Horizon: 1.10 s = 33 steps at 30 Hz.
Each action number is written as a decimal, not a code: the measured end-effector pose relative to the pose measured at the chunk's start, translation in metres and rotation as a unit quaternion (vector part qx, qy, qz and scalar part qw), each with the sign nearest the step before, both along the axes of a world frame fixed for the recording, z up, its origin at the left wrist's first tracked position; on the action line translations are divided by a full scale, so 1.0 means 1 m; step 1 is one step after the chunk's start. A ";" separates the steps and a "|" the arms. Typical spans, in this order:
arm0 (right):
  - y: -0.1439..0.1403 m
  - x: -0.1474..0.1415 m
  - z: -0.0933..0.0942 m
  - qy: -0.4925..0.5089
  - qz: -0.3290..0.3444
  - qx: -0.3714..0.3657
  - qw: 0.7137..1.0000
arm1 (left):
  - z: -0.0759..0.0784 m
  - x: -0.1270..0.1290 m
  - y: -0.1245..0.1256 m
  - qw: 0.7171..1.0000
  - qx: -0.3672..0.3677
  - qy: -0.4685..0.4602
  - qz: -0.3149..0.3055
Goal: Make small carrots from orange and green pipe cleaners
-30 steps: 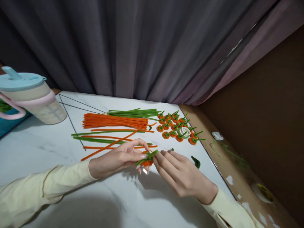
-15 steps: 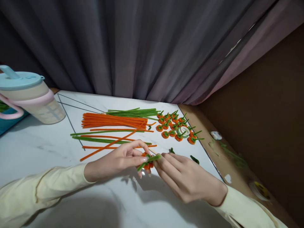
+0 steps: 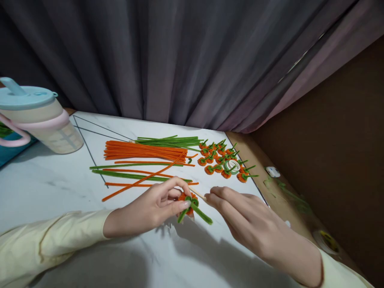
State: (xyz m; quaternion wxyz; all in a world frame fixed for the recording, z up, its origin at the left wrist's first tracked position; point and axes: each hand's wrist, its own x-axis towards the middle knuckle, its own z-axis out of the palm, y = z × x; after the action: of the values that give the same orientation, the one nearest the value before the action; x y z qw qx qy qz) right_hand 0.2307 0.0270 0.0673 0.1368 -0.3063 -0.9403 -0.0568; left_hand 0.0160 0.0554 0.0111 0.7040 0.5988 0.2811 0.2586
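A dark grey curtain [image 3: 186, 60] hangs across the back of the scene, and a brown wall [image 3: 339, 132] closes the right side. Below them lies a white marble-patterned table [image 3: 45, 188], which serves as the work surface. At its far left stands a drinking cup with a pale blue lid and pink handle [image 3: 39, 120], set well apart from the craft materials, probably to stay out of the way.

Mid-table, a bundle of orange pipe cleaners [image 3: 144, 152] lies side by side with a bundle of green pipe cleaners [image 3: 168, 141] just behind it, and a few loose strands [image 3: 135, 176] of both colours are spread nearer the person, within easy reach. To the right, a cluster of finished orange coils with green stems [image 3: 223, 160] is gathered in one group, with a small roll of tape [image 3: 232, 165] lying among them.

The left hand [image 3: 150, 210] is closed around a small orange coil with a green pipe cleaner wound on it [image 3: 188, 204], pinched between thumb and fingertips just above the table, near the front, so the piece stays steady. The right hand [image 3: 255, 224] pinches a thin wooden stick [image 3: 198, 194] whose tip meets the coil, apparently to act as a core or guide. The green ends splay free toward the person.
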 end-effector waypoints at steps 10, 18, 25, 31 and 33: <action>0.003 -0.017 -0.004 0.132 -0.140 -0.383 0.904 | 0.002 -0.002 -0.003 0.974 0.216 0.075 -0.001; 0.001 -0.014 -0.004 0.111 -0.079 -0.287 0.948 | 0.009 0.000 0.008 0.998 -0.044 0.013 -0.049; -0.001 -0.011 -0.008 0.012 0.032 -0.013 0.999 | 0.004 -0.004 0.014 0.968 -0.227 -0.070 -0.084; -0.004 -0.016 -0.008 0.006 0.036 0.038 0.999 | 0.011 -0.001 0.008 0.984 -0.162 -0.048 -0.062; -0.006 -0.017 -0.006 0.011 0.013 0.022 1.000 | 0.014 0.000 0.005 0.990 -0.125 -0.036 -0.053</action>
State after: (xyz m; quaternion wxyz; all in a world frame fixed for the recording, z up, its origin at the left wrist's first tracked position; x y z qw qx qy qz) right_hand 0.2133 0.0206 0.0612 0.1544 -0.2916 -0.9412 -0.0720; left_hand 0.0159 0.0600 0.0254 0.7960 0.5100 0.2533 0.2050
